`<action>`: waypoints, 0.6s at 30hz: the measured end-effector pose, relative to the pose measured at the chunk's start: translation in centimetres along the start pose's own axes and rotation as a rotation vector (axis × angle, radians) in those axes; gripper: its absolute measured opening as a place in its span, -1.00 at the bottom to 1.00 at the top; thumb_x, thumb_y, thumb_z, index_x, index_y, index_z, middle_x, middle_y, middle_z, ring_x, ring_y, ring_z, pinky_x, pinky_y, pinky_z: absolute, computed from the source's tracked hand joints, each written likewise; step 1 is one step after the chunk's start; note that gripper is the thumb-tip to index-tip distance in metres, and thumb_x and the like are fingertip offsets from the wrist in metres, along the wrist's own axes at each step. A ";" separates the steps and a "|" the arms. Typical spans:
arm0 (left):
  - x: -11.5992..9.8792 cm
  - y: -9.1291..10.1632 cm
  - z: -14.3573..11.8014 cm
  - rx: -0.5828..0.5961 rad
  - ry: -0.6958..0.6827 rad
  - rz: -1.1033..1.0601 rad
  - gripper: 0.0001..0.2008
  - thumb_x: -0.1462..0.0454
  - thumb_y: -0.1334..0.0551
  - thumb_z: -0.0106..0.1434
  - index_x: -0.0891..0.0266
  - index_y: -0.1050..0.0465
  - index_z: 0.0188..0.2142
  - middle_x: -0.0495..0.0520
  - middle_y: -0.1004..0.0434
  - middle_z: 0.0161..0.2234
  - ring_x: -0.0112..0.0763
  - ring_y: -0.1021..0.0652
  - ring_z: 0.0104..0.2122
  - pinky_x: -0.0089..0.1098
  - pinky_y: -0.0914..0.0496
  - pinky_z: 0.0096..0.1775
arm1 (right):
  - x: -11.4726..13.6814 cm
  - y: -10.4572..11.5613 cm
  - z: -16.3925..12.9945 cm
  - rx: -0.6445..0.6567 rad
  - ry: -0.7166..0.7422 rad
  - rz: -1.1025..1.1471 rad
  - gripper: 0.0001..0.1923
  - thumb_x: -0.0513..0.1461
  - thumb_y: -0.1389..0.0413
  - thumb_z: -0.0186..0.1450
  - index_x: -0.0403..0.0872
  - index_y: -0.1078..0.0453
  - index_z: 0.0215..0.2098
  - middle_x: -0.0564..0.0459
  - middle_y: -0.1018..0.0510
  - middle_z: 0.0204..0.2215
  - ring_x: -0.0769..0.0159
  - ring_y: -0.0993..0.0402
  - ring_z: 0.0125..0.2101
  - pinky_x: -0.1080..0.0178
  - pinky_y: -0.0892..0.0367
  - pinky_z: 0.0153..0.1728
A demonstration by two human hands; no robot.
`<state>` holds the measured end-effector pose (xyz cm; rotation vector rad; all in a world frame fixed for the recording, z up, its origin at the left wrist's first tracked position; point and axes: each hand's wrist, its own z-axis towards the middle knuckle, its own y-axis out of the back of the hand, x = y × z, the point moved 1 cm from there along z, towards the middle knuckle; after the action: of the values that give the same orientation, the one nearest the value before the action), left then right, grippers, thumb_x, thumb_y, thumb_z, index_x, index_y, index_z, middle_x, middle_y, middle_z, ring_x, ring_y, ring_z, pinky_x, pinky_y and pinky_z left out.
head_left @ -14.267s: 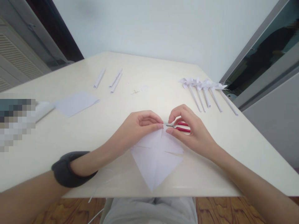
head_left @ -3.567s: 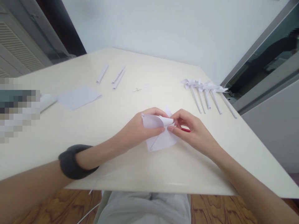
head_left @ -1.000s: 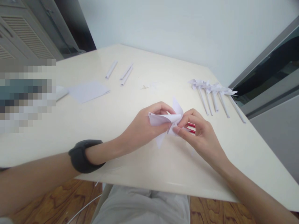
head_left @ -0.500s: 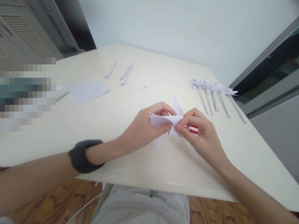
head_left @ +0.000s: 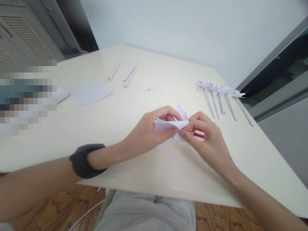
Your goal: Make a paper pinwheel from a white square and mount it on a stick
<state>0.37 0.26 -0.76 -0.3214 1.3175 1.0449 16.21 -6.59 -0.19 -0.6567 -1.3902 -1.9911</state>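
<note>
Your left hand (head_left: 149, 133) has its grip closed on a white paper sheet folded into curled flaps (head_left: 170, 125), thumb on top and fingers beneath, holding it just above the cream-coloured bench (head_left: 149, 166). Your right hand (head_left: 207, 141) meets the same paper from the other side: its thumb and forefinger pinch the point where the flaps come together, so both grips are narrow and closed on the paper. One flap stands up behind the pinch; another hangs below your left hand toward the bench.

Red-handled scissors (head_left: 198, 133) lie under your right fingers; only the handles show, and whether the hand touches them cannot be told.

A dark wristband (head_left: 84, 160) sits on your left wrist.

Far right on the bench, a row of finished white paper pinwheels on rolled paper sticks (head_left: 221, 96) lies side by side, well apart from your hands. Far left of centre lie three rolled white paper sticks (head_left: 124, 73), and nearer to you a flat white paper sheet (head_left: 90, 93). A small paper scrap (head_left: 150, 88) lies between those groups.
</note>
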 end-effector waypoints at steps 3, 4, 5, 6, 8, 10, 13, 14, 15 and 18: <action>0.0 0.0 0.0 -0.001 0.007 -0.003 -0.87 0.36 -0.23 0.19 0.20 -0.39 -0.24 -0.08 -0.46 -0.34 -0.54 -0.46 -0.36 -0.56 -0.29 -0.39 | 0.1 0.1 0.0 0.009 0.007 -0.002 -0.86 -0.30 -0.15 0.21 -0.05 -0.37 -0.52 0.12 -0.33 -0.40 0.35 -0.34 -0.37 0.22 -0.30 -0.34; 0.0 -0.1 0.0 0.001 0.010 -0.005 -0.87 0.36 -0.22 0.19 0.20 -0.39 -0.24 -0.08 -0.47 -0.34 -0.53 -0.46 -0.36 -0.55 -0.29 -0.38 | 0.1 0.1 0.0 0.010 0.012 -0.005 -0.86 -0.31 -0.15 0.20 -0.05 -0.36 -0.52 0.12 -0.33 -0.40 0.35 -0.34 -0.37 0.22 -0.30 -0.34; 0.0 -0.1 0.0 0.004 0.010 -0.009 -0.87 0.35 -0.22 0.19 0.20 -0.39 -0.24 -0.08 -0.47 -0.34 -0.53 -0.46 -0.36 -0.55 -0.29 -0.38 | 0.1 0.1 0.1 0.012 0.016 -0.007 -0.86 -0.31 -0.15 0.20 -0.05 -0.36 -0.52 0.12 -0.33 -0.40 0.35 -0.34 -0.37 0.22 -0.29 -0.33; 0.0 -0.1 0.0 0.009 0.010 -0.015 -0.88 0.35 -0.22 0.19 0.20 -0.39 -0.24 -0.08 -0.47 -0.33 -0.52 -0.46 -0.36 -0.55 -0.29 -0.38 | 0.1 0.1 0.1 0.013 0.018 -0.008 -0.86 -0.31 -0.15 0.20 -0.05 -0.36 -0.52 0.12 -0.33 -0.40 0.35 -0.34 -0.37 0.22 -0.29 -0.34; 0.0 -0.1 0.1 0.012 0.005 -0.028 -0.88 0.35 -0.23 0.19 0.20 -0.39 -0.24 -0.07 -0.48 -0.32 -0.52 -0.47 -0.35 -0.54 -0.29 -0.37 | 0.0 0.1 0.1 0.010 0.017 -0.011 -0.85 -0.31 -0.15 0.20 -0.05 -0.35 -0.52 0.13 -0.33 -0.40 0.35 -0.34 -0.36 0.23 -0.28 -0.34; 0.0 0.0 0.2 0.012 0.004 -0.042 -0.88 0.35 -0.23 0.19 0.20 -0.39 -0.24 -0.07 -0.48 -0.31 -0.51 -0.47 -0.34 -0.54 -0.29 -0.37 | 0.0 0.1 0.1 0.006 0.022 -0.015 -0.85 -0.32 -0.15 0.20 -0.05 -0.35 -0.52 0.13 -0.33 -0.40 0.35 -0.34 -0.36 0.23 -0.27 -0.35; -0.1 0.1 0.2 0.036 0.014 -0.056 -0.88 0.36 -0.22 0.19 0.20 -0.39 -0.24 -0.07 -0.48 -0.31 -0.51 -0.47 -0.35 -0.54 -0.29 -0.38 | 0.1 0.0 0.0 0.001 0.026 -0.023 -0.86 -0.32 -0.16 0.19 -0.05 -0.35 -0.52 0.13 -0.33 -0.40 0.36 -0.34 -0.38 0.23 -0.26 -0.36; -0.1 0.1 0.2 0.041 0.016 -0.058 -0.88 0.35 -0.21 0.20 0.20 -0.39 -0.24 -0.06 -0.48 -0.32 -0.50 -0.47 -0.35 -0.53 -0.29 -0.38 | 0.1 0.0 0.0 0.000 0.026 -0.027 -0.85 -0.32 -0.16 0.19 -0.05 -0.35 -0.53 0.13 -0.33 -0.40 0.36 -0.34 -0.38 0.23 -0.25 -0.37; -0.1 0.1 0.2 0.042 0.017 -0.056 -0.88 0.35 -0.21 0.20 0.20 -0.38 -0.24 -0.06 -0.48 -0.32 -0.49 -0.47 -0.35 -0.52 -0.29 -0.38 | 0.1 0.0 0.0 0.000 0.027 -0.031 -0.85 -0.32 -0.16 0.19 -0.05 -0.35 -0.53 0.13 -0.33 -0.40 0.36 -0.34 -0.39 0.24 -0.25 -0.37; -0.1 0.1 0.2 0.061 0.013 -0.060 -0.87 0.36 -0.21 0.20 0.20 -0.38 -0.23 -0.05 -0.47 -0.33 -0.47 -0.47 -0.34 -0.50 -0.30 -0.35 | 0.1 0.1 0.0 -0.007 0.041 -0.045 -0.84 -0.35 -0.15 0.18 -0.05 -0.34 -0.53 0.14 -0.33 -0.41 0.37 -0.33 -0.40 0.24 -0.23 -0.37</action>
<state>0.41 0.40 -0.58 -0.3206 1.3406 0.9518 16.19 -6.65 -0.11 -0.5891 -1.3853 -2.0339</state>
